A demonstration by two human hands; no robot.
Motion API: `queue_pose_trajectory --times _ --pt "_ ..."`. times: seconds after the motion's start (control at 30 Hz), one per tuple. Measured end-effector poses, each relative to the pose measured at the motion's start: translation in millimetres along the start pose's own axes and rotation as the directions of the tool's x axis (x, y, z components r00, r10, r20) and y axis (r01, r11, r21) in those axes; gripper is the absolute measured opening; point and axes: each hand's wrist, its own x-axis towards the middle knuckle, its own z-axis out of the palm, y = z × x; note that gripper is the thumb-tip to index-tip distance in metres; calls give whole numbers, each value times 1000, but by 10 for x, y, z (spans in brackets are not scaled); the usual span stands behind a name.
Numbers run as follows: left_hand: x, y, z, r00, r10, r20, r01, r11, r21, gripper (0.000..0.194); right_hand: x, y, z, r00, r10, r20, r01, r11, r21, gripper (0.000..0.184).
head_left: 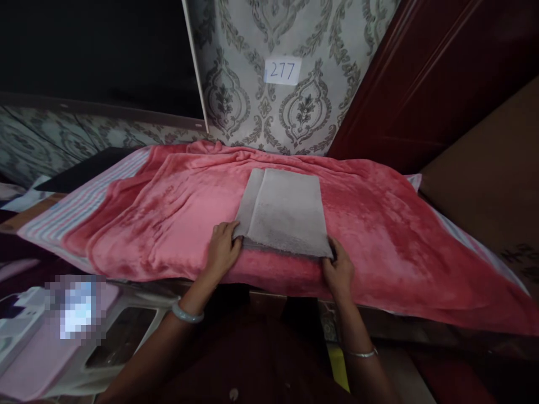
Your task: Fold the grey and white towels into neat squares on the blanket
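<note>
A grey folded cloth (290, 205), with a crease running down its left side, lies flat on a pink plush blanket (189, 207). My left hand (224, 247) pinches its near left corner between thumb and fingers. At the near right corner, my right hand (339, 268) grips the cloth the same way, its fingertips partly hidden under the edge. The near edge of the cloth shows layers and sits slightly raised between both hands.
Behind the blanket is a patterned wall with a paper marked 277 (282, 70). A large dark screen (96, 56) hangs at upper left. A cardboard box (492, 185) stands right, beside a dark red wooden panel (404, 84). A pink case (54, 348) is at lower left.
</note>
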Motion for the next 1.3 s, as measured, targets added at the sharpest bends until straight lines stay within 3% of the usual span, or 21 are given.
queue_pose_trajectory --times 0.13,0.23,0.47,0.93,1.3 --pt "90 50 -54 994 -28 106 6 979 201 57 141 -18 -11 995 -45 87 51 996 -73 77" --pt "113 1 -34 990 -4 144 -23 982 185 60 180 -12 -15 987 -82 141 98 989 -113 81" --pt "90 -176 48 994 38 105 -47 996 81 64 84 -22 3 992 -111 65 116 990 -74 78" --pt "52 -106 20 993 23 113 -35 994 105 66 63 -53 15 996 -69 61 70 997 -13 80" --pt "33 -153 38 998 54 34 -55 999 2 66 41 -61 25 996 -76 36 76 997 -14 80"
